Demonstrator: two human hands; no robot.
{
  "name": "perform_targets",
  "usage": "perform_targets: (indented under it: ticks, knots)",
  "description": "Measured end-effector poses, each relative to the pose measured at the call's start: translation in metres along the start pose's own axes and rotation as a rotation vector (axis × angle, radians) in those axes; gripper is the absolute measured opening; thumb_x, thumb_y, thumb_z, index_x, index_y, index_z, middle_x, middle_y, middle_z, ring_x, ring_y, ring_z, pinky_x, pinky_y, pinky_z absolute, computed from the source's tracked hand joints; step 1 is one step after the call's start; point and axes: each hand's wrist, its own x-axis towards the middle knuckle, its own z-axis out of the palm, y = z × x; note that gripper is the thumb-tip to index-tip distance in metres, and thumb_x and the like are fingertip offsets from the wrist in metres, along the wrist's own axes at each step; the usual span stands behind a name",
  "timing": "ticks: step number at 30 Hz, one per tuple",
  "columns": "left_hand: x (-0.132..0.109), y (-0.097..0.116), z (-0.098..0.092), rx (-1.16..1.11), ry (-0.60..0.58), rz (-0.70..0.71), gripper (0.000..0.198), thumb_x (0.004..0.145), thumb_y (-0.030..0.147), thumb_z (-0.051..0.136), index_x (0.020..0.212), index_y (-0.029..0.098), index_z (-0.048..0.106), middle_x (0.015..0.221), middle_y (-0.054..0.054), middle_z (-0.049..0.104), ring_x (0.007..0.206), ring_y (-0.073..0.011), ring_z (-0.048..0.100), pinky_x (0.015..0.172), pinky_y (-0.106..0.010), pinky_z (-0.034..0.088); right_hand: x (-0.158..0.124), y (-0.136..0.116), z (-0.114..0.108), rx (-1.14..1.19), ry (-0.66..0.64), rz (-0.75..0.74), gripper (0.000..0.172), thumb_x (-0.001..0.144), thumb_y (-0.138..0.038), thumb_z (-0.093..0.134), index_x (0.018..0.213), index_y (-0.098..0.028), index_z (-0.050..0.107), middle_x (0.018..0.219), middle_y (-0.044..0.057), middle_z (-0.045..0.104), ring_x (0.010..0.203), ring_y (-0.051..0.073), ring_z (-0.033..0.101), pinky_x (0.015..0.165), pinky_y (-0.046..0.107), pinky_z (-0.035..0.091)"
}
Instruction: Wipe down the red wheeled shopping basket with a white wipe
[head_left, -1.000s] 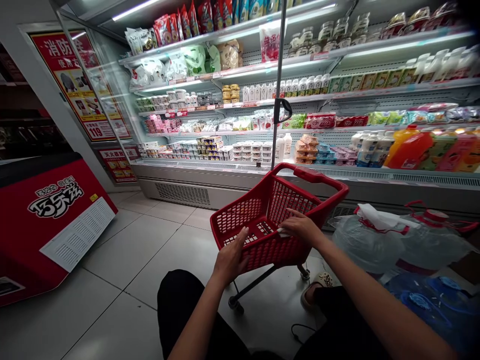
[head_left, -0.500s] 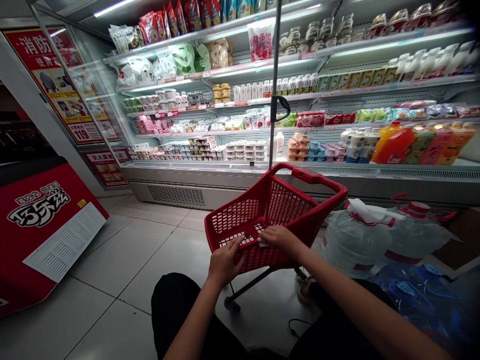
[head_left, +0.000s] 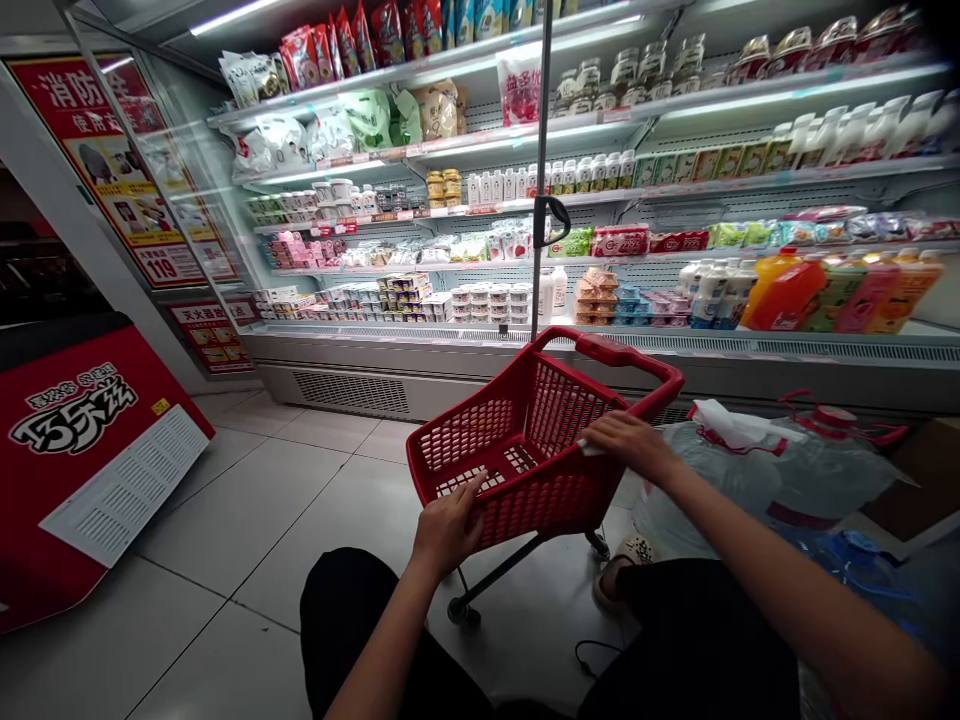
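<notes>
A red plastic shopping cart (head_left: 532, 503) stands in front of me on a dark wheeled frame, its basket showing a perforated floor. My left hand (head_left: 448, 525) is closed over the near rim, fingers on the inside and thumb toward me. Farther right on the same rim, close to the handle end, lies my right hand (head_left: 631, 445). Its fingers press a white wipe (head_left: 594, 448) against the rim; most of the wipe is hidden under them, so whether it is cloth or paper I cannot tell.
A glass-doored fridge (head_left: 352, 385) with dairy goods and drinks runs behind the cart. Large water jugs (head_left: 810, 470) stand on the right, and a red freezer (head_left: 97, 470) on the left. A black cable (head_left: 592, 660) lies on the floor between my legs.
My right hand has slid right along the near rim toward the handle end with the white wipe. My left hand stays on the rim. The cart has shifted slightly left.
</notes>
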Motion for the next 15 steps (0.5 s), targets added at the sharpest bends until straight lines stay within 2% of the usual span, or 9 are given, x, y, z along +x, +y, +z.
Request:
perform_targets:
  ticks: [3,6,8,11,15]
  knots:
    - [0.002,-0.002,0.002,0.003,0.011,0.001,0.075,0.09,0.02,0.059,0.16,0.035,0.034,0.135,-0.003,0.069,0.099,-0.0219,0.073,0.078,-0.031,0.057,-0.025,0.043,-0.015,-0.03,0.057,0.086,0.047,0.099,-0.008,0.041,0.136,-0.027,0.064,0.136,0.005,0.07,0.128,0.024,0.063,0.115,0.045,0.045]
    - [0.002,-0.004,0.004,0.025,0.017,-0.01,0.071,0.091,0.021,0.058,0.158,0.032,0.038,0.134,-0.004,0.07,0.097,-0.0223,0.073,0.078,-0.032,0.057,-0.038,0.046,-0.015,-0.026,0.136,0.148,0.056,0.1,-0.008,0.035,0.151,-0.026,0.051,0.153,0.004,0.057,0.143,0.023,0.051,0.123,0.048,0.039]
    - [0.001,-0.005,0.003,0.023,0.008,-0.003,0.066,0.092,0.023,0.057,0.155,0.031,0.042,0.134,-0.004,0.07,0.098,-0.0229,0.074,0.078,-0.034,0.058,-0.04,0.032,-0.008,-0.035,0.2,0.22,0.057,0.102,-0.01,0.035,0.156,-0.025,0.045,0.157,0.005,0.053,0.146,0.024,0.047,0.125,0.05,0.037]
    - [0.0,-0.007,0.0,-0.021,-0.018,0.029,0.06,0.091,0.024,0.058,0.15,0.029,0.047,0.135,-0.004,0.07,0.102,-0.0238,0.074,0.081,-0.035,0.058,-0.034,0.0,0.007,-0.042,0.277,0.312,0.057,0.103,-0.011,0.037,0.157,-0.026,0.044,0.157,0.005,0.053,0.146,0.025,0.049,0.125,0.052,0.038]
    - [0.0,-0.003,-0.005,-0.069,-0.041,0.037,0.06,0.088,0.025,0.06,0.147,0.029,0.05,0.126,-0.004,0.074,0.097,-0.0234,0.075,0.084,-0.034,0.058,-0.013,-0.048,0.027,0.038,0.268,0.275,0.055,0.103,-0.008,0.038,0.153,-0.028,0.05,0.153,0.003,0.056,0.14,0.023,0.055,0.123,0.049,0.042]
